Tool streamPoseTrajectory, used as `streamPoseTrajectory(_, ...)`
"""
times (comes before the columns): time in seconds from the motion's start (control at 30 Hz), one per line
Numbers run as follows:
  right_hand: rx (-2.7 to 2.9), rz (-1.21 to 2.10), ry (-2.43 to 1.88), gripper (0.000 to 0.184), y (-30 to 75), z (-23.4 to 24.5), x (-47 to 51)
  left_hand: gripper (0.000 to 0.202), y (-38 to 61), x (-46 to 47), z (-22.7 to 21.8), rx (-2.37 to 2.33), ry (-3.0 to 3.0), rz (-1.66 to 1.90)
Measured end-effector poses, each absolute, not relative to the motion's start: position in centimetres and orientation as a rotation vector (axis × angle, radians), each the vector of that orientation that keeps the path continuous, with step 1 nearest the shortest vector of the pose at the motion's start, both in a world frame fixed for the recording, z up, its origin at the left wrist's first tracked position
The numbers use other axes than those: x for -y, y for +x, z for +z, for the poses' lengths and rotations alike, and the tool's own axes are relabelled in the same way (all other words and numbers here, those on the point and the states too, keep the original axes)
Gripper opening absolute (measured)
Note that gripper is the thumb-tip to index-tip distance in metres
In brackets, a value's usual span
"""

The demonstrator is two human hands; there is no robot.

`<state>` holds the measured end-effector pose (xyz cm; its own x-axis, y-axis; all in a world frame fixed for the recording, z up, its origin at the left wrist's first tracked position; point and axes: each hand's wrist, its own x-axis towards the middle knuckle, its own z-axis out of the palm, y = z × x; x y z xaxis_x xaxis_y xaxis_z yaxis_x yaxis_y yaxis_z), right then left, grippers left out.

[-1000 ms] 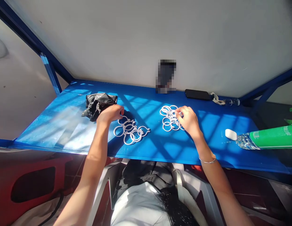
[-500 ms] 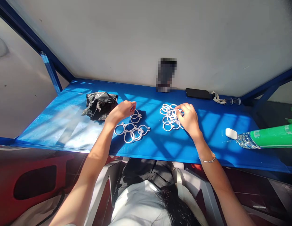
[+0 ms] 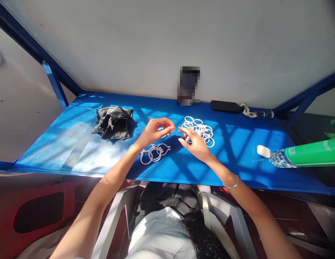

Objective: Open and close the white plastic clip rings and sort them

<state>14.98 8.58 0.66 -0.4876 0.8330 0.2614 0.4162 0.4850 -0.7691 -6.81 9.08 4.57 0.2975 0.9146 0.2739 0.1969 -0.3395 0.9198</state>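
Thumb and fingertips of my left hand [image 3: 154, 132] are closed together above the middle of the table. A white curtain ring [image 3: 164, 136] shows partly at these fingers, and they appear to hold it. My right hand [image 3: 196, 145] faces it from the right, thumb and fingers apart, with nothing visible in them. Beyond and beside the right hand lies a pile of white curtain rings [image 3: 210, 142], partly covered by its fingers. A smaller group of overlapping white rings [image 3: 155, 154] lies below my left hand, partly hidden by the wrist.
On the blue table [image 3: 102, 158], a crumpled black plastic bag [image 3: 121, 126] sits left. At the back are a black phone [image 3: 225, 106] and glasses [image 3: 260, 114]. A white case [image 3: 263, 151] and a bottle with a green label [image 3: 305, 156] lie right. A pale wall [image 3: 124, 54] rises behind.
My left hand has moved right, toward the middle. My right hand has drawn left off the ring pile and its fingers have spread. The camera view has shifted slightly.
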Motion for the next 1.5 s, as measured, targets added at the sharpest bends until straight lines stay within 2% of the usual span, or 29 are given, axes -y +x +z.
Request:
streamPoseTrajectory(0.1, 2.044, 0.936, -1.023, 0.044, 14.7, 0.5, -8.2, 0.040, -6.0, -9.0, 4.0, -0.944, 1.502, 1.138)
streamPoseTrajectory(0.47, 2.062, 0.704, -1.049, 0.024, 14.7, 0.1, -8.5, 0.045, -4.0, -8.9, 2.5, -0.770, 1.067, 1.125)
streamPoseTrajectory(0.63, 2.085, 0.640, -1.036, 0.033, 14.9, 0.4, -8.7, 0.044, -4.2, -8.9, 2.4, -0.838, 1.245, 1.171)
streamPoseTrajectory(0.9, 2.040, 0.822, -1.039, 0.052, 15.2, 1.9, -8.5, 0.040, -4.5, -8.3, 3.4, -1.068, 1.878, 1.088)
streamPoseTrajectory(1.1, 1.987, 0.925, -1.062, 0.055, 15.2, 1.8, -8.2, 0.034, -4.5, -8.3, 2.9, -1.071, 1.883, 0.897)
streamPoseTrajectory(1.33, 1.759, 1.294, -1.032, 0.061, 14.8, 1.4, -8.2, 0.051, -3.5, -8.4, 1.4, -0.969, 1.676, 0.763)
streamPoseTrajectory(1.5, 1.669, 1.439, -0.998, 0.063, 14.5, 1.3, -8.3, 0.060, -3.1, -8.4, 0.2, -0.890, 1.511, 0.738)
